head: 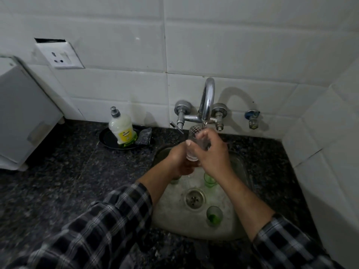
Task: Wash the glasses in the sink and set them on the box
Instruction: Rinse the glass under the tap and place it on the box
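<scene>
Both my hands hold one clear glass (194, 133) with a cut pattern, tilted under the tap spout (206, 105) over the steel sink (174, 220). My left hand (179, 162) grips its lower part from the left. My right hand (211, 152) curls round it from the right, fingers up near its top. In the sink, a small green glass (214, 216) stands right of the drain, another green glass (209, 180) stands behind the drain, and a third (174, 180) peeps out under my left wrist. A white box (25, 117) stands on the counter at far left.
A dish-soap bottle (121, 131) stands in a black dish (108, 140) with a dark scrub pad (144, 135), behind the sink's left corner. The dark granite counter (68, 181) runs left of the sink. Tiled walls close the back and right; a small valve (252, 118) sits right of the tap.
</scene>
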